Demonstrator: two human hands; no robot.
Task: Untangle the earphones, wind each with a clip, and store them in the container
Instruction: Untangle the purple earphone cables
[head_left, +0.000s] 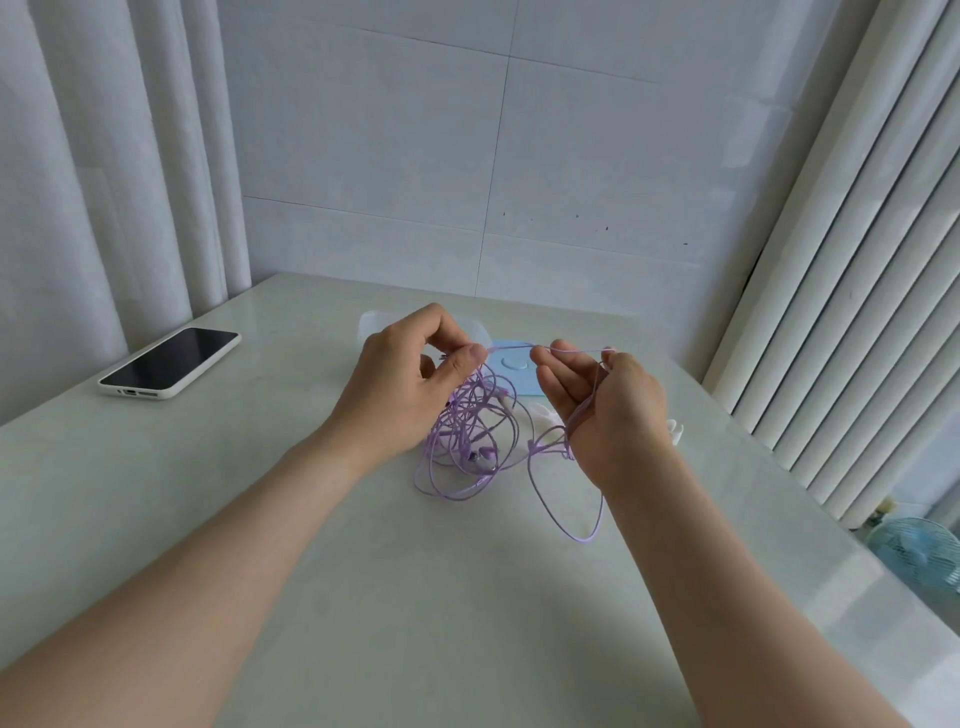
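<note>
A tangle of purple earphone cables (470, 441) hangs from my hands down onto the pale table (311, 519), with one long loop trailing to the right. My left hand (410, 384) pinches a strand between thumb and forefinger above the tangle. My right hand (608, 410) holds another part of the cable, which runs taut across between both hands and down over its palm. A light blue container lid (511, 364) lies flat behind the hands, and a clear container (374, 322) is partly hidden behind my left hand. Small white clips (674, 430) peek out beside my right hand.
A black phone in a white case (171, 362) lies at the table's left side. White curtains hang at the left, a tiled wall stands behind, and a white ribbed radiator (852, 312) runs along the right. A small fan (919, 558) stands on the floor at the lower right.
</note>
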